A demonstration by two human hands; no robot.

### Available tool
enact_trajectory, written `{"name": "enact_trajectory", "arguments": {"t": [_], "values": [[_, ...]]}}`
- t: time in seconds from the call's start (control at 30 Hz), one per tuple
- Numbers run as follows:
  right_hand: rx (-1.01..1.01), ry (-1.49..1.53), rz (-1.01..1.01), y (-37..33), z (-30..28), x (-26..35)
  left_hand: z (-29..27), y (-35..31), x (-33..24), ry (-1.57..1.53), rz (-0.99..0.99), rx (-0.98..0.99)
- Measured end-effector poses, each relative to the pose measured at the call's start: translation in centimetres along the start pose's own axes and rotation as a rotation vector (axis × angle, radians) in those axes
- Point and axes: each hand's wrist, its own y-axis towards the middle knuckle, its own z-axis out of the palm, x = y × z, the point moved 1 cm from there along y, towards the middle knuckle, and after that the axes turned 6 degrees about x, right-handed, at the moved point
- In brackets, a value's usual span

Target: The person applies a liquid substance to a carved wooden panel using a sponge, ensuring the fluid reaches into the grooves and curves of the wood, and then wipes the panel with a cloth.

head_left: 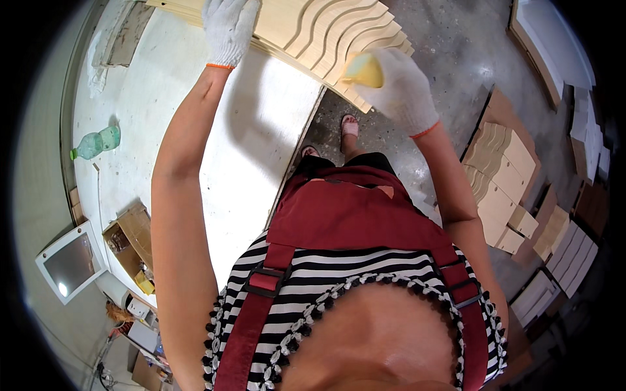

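Note:
A stack of pale wooden panels with wavy cut edges (339,29) lies across the far edge of a white worktable (261,130). My left hand (228,29), in a white knit glove, rests flat on the panels at the left. My right hand (398,85), also gloved, grips a yellow sanding pad (364,70) and presses it against the stepped edge of the stack at its right end.
A green plastic bottle (98,142) lies on the table at the left. An open cardboard box (130,244) and a small monitor (70,264) sit at the lower left. More wavy wooden pieces (499,182) and stacked boards (567,254) are on the concrete floor at the right.

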Motion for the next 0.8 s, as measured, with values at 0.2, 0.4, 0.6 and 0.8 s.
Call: {"name": "enact_trajectory", "arguments": {"t": [0.2, 0.4, 0.6, 0.8], "values": [[0.04, -0.101, -0.024, 0.6, 2.1, 0.2, -0.1, -0.1, -0.2, -0.011, -0.007, 0.008], [-0.033, -0.165, -0.016, 0.4, 1.4, 0.2, -0.2, -0.2, -0.3, -0.044, 0.015, -0.026], [-0.02, -0.189, -0.034, 0.8, 2.1, -0.8, 0.0, 0.0, 0.0, -0.024, 0.024, -0.019], [-0.045, -0.126, -0.141, -0.3, 2.4, 1.4, -0.6, 0.0, -0.5, -0.016, 0.044, -0.041]]}}
